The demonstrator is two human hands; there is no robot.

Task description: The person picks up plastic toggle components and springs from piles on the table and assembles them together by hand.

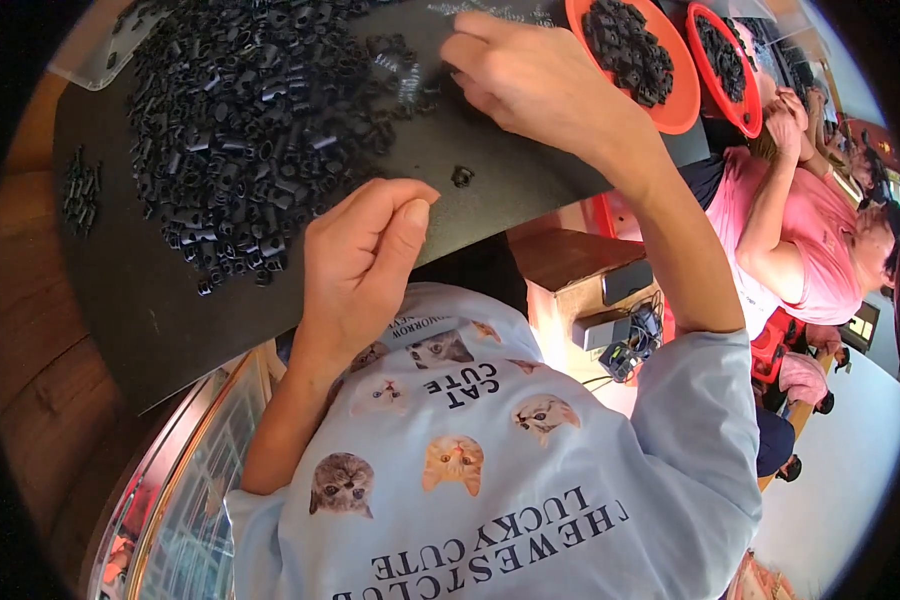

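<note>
My left hand [365, 250] is closed at the table's near edge, thumb pressed against the curled fingers; anything inside is hidden. Just right of it, a single small black plastic piece [462, 176] lies on the dark tabletop [530, 185]. Farther off, my right hand [515, 75] is curled with its fingertips bent down near the loose metal springs [505, 12]; what they pinch, if anything, cannot be made out. A big heap of small black plastic parts [250, 130] spreads to the left of both hands. More coil springs [407, 82] rest at the heap's right side.
An orange-red basin [682, 100] of black parts stands right of my right hand, with a second red basin [745, 125] beyond it. Slim black pieces [82, 190] lie at the far left. A person in pink [810, 230] sits at the right. Cables [630, 350] hang over boxes below.
</note>
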